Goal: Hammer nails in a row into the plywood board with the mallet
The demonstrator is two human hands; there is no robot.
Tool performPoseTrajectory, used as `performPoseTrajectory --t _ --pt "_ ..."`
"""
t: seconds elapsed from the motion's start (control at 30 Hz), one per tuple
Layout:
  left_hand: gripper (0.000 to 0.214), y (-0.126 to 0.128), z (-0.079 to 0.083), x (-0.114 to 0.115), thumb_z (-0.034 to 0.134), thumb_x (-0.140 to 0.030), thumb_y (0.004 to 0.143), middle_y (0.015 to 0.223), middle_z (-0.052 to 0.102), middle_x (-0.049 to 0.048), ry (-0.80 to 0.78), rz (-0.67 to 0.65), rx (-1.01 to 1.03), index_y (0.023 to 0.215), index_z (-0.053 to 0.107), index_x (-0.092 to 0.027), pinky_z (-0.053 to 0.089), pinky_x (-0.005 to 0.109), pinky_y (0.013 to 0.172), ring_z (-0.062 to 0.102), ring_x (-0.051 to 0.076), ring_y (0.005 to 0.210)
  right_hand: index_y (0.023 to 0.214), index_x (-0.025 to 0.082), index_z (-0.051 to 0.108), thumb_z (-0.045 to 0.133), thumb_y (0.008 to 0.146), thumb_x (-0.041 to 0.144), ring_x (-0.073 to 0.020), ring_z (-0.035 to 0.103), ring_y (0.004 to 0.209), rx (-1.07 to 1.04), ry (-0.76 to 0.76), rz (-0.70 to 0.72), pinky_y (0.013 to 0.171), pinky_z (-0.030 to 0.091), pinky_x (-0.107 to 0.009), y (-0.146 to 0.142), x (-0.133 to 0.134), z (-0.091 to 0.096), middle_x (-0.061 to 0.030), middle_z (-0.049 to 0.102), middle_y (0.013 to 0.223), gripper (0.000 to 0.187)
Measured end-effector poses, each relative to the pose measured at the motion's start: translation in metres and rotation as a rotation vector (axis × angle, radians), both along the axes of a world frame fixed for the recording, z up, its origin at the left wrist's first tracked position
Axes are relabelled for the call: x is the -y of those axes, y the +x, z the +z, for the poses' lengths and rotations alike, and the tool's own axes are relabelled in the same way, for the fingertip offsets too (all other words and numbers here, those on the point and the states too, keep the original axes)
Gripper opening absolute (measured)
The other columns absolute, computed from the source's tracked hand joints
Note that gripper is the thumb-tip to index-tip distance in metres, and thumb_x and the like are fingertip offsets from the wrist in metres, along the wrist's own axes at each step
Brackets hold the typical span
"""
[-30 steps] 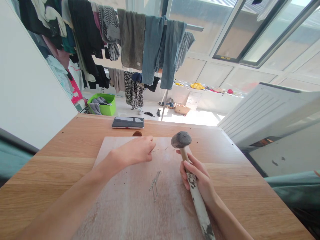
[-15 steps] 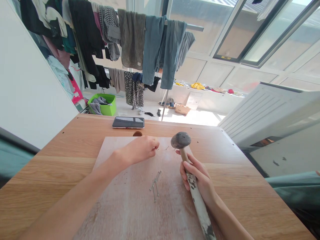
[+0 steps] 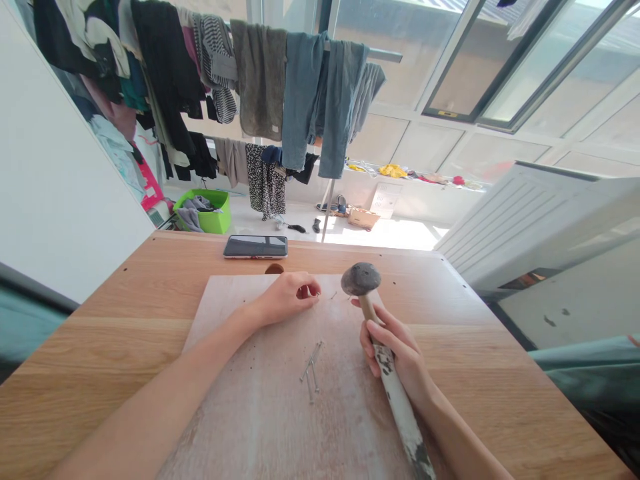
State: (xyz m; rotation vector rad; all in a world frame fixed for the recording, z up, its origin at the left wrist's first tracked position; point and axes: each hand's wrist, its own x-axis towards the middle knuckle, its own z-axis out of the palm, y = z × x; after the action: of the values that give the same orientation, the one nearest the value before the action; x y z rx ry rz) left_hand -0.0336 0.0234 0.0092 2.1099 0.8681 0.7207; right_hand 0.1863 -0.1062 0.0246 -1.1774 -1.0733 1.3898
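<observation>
Through the headcam I see the right hand (image 3: 395, 343) wrapped firmly round the mallet (image 3: 400, 403), gripping the handle just below its dark grey head (image 3: 361, 279). From that hand the head sits at eleven o'clock, and the pale, flaking handle runs away toward five.

The left hand (image 3: 295, 295) is curled, thumb and fingers forming a loose ring whose tips nearly meet over the board (image 3: 225, 413). Something tiny shows at the fingertips, but I can't tell on my feed whether they have hold of it.

At three o'clock from the left hand, between it and the mallet's head, I make out thin nails (image 3: 333, 295) tilted up from the board. The loose nails (image 3: 309, 387) lie in a crossed little heap at six o'clock from the left hand and nine from the right, touching neither.

Farther out, the board lies on a wooden tabletop (image 3: 100, 347). I have a phone (image 3: 256, 247) at eleven o'clock from the left hand, a green basket (image 3: 220, 221) beyond the table at ten, and hanging clothes (image 3: 303, 100) toward twelve.
</observation>
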Motion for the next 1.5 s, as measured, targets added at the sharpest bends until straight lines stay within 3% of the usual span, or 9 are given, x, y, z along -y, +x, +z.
performPoseTrajectory --t 0.1,0.23,0.33,0.5,0.67,0.9,1.17,1.5 --pt "0.007 0.0 0.001 0.0 0.066 -0.017 0.08 0.079 0.065 -0.0008 0.001 0.015 0.002 0.087 0.067 -0.017 0.047 0.023 0.064 0.057 0.012 0.068 0.138 0.014 0.053 0.061 0.092 0.046 -0.0081 0.044 0.037 0.044 0.017 -0.007 0.035 0.029 -0.02 0.004 -0.002 0.012 0.0055 0.053 0.06 0.057" --pt "0.002 -0.001 -0.001 -0.001 0.065 -0.018 0.082 0.077 0.063 -0.0009 0.012 -0.008 0.013 0.082 0.066 -0.017 0.046 0.024 0.066 0.057 0.012 0.069 0.134 0.014 0.056 0.062 0.09 0.044 -0.0098 0.043 0.039 0.11 0.014 -0.087 0.036 0.03 -0.022 0.0 0.0 0.041 0.0051 0.053 0.058 0.053" --pt "0.002 -0.002 -0.003 -0.002 0.065 -0.017 0.081 0.078 0.062 -0.0005 0.017 -0.014 0.034 0.082 0.067 -0.017 0.046 0.024 0.066 0.056 0.012 0.069 0.13 0.016 0.059 0.061 0.091 0.041 -0.0089 0.041 0.038 0.028 -0.01 -0.122 0.035 0.029 -0.021 -0.014 0.0 0.054 0.0062 0.051 0.057 0.046" --pt "0.004 0.0 -0.004 -0.002 0.063 -0.015 0.08 0.076 0.062 -0.001 0.001 -0.005 0.049 0.08 0.067 -0.017 0.045 0.024 0.065 0.055 0.012 0.067 0.12 0.015 0.061 0.062 0.089 0.041 -0.0066 0.039 0.036 -0.138 -0.073 -0.087 0.034 0.028 -0.019 -0.042 -0.005 0.039 0.0077 0.049 0.058 0.04" --pt "0.005 0.001 -0.004 -0.002 0.063 -0.016 0.081 0.075 0.062 -0.001 0.004 0.003 0.051 0.079 0.068 -0.017 0.044 0.024 0.065 0.056 0.012 0.066 0.113 0.015 0.062 0.065 0.087 0.047 -0.0065 0.041 0.04 -0.025 -0.082 -0.112 0.037 0.03 -0.017 -0.053 -0.002 0.024 0.0069 0.051 0.059 0.041" --pt "0.007 0.0 -0.003 -0.001 0.063 -0.013 0.08 0.072 0.062 -0.0016 0.02 -0.022 0.071 0.079 0.069 -0.016 0.042 0.023 0.065 0.055 0.012 0.067 0.129 0.013 0.057 0.059 0.091 0.045 -0.0063 0.04 0.039 -0.037 -0.077 -0.021 0.037 0.031 -0.018 -0.056 0.007 0.025 0.0069 0.05 0.059 0.05" --pt "0.016 0.001 -0.006 -0.003 0.058 -0.003 0.073 0.069 0.057 -0.0033 0.039 -0.033 0.074 0.076 0.067 -0.016 0.04 0.022 0.063 0.052 0.011 0.065 0.129 0.01 0.057 0.061 0.087 0.047 -0.008 0.041 0.039 0.046 -0.115 0.0 0.037 0.033 -0.02 -0.057 0.003 0.026 0.0069 0.051 0.058 0.056" --pt "0.013 0.001 -0.004 -0.002 0.059 -0.004 0.073 0.069 0.057 -0.0032 0.084 -0.031 0.077 0.072 0.063 -0.016 0.039 0.022 0.061 0.052 0.011 0.065 0.13 0.011 0.057 0.06 0.088 0.047 -0.0076 0.042 0.037 0.032 -0.096 0.004 0.037 0.032 -0.02 -0.057 0.004 0.023 0.0074 0.051 0.057 0.055"
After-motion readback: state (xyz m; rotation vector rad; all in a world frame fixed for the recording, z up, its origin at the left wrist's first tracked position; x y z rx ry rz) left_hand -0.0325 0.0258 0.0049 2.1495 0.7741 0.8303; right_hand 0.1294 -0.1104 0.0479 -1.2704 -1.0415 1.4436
